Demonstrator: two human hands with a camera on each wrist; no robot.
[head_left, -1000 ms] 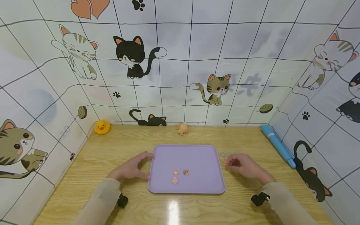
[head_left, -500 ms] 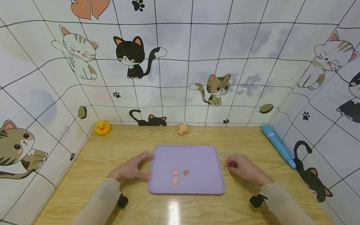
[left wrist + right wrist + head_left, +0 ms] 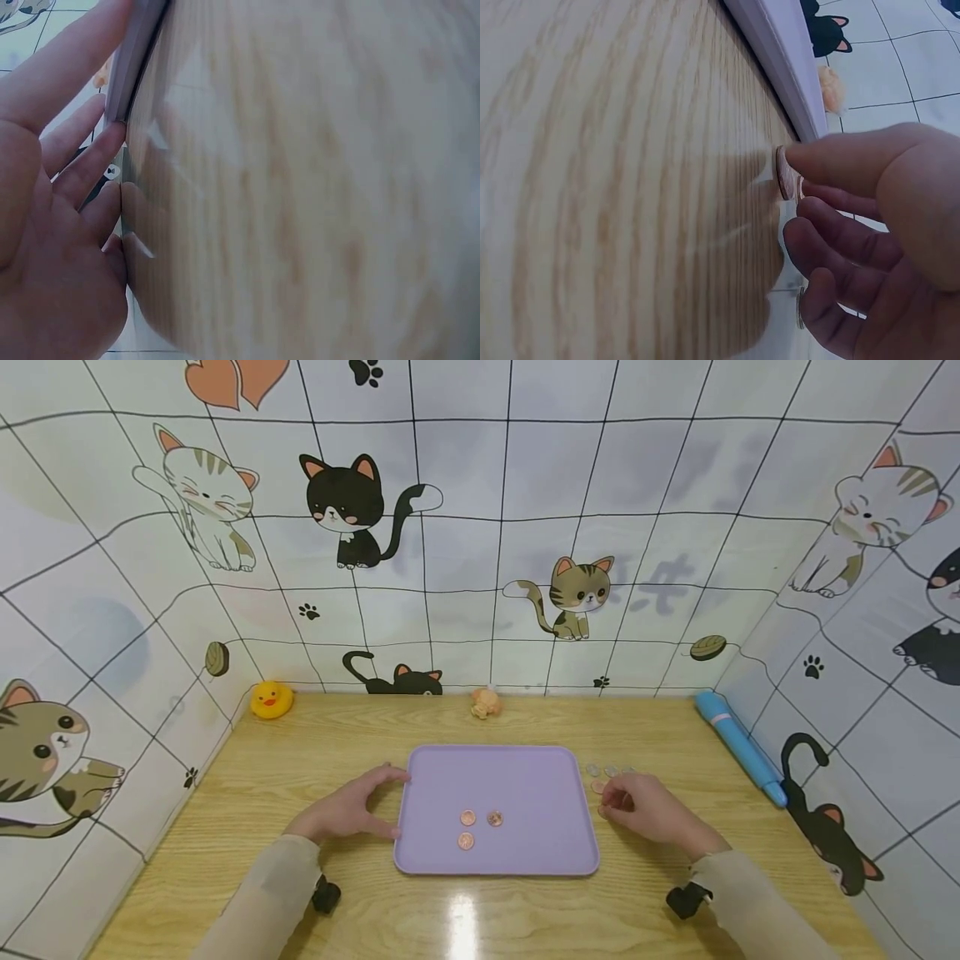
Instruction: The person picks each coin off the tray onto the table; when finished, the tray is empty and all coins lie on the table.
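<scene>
A lavender tray (image 3: 525, 793) lies on the wooden table with three copper coins (image 3: 466, 841) in its left half. My left hand (image 3: 348, 806) is spread at the tray's left side, thumb and fingertips touching its rim. In the left wrist view, the fingers (image 3: 82, 169) reach along the tray's edge. Just off the tray's right side, my right hand (image 3: 648, 810) has thumb and forefinger at a copper coin (image 3: 783, 172), pinching at its edge. Beyond that hand lie another copper coin (image 3: 597, 786) and several silvery coins (image 3: 593, 770), partly hidden by it.
A yellow rubber duck (image 3: 272, 700) sits at the back left. A small peach-coloured figure (image 3: 486, 702) stands behind the tray, and a thick blue pen-shaped thing (image 3: 741, 750) lies along the right wall. Cat-print cloth (image 3: 465, 543) lines the back and sides.
My right hand has shifted slightly towards me, its fingertips staying at the coin; more of the silvery coins show behind it. My left hand and the coins on the tray stay put.
</scene>
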